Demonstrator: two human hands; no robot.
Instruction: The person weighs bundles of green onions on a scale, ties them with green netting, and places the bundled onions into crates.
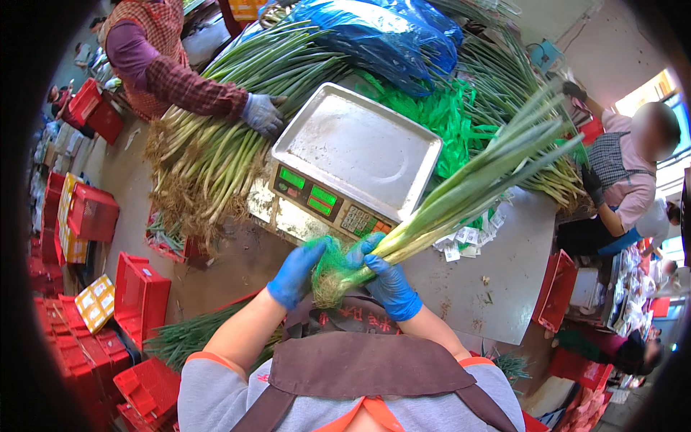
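My right hand (393, 286), in a blue glove, grips a bundle of large green onions (440, 208) around the white stems near the roots. The leaves slant up to the right, past the corner of a weighing scale with a bare metal pan (359, 146). A green mesh net (328, 259) lies about the root end. My left hand (296, 272), also gloved in blue, pinches this net to the left of the roots. Part of its fingers is hidden by the mesh.
A big pile of green onions (216, 146) lies left of the scale, under a co-worker's gloved hand (263, 114). Behind are a blue plastic bag (378, 32) and green net bags (453, 119). Printed tags (467, 237) lie on the metal table (486, 302). Red crates (141, 297) stand left.
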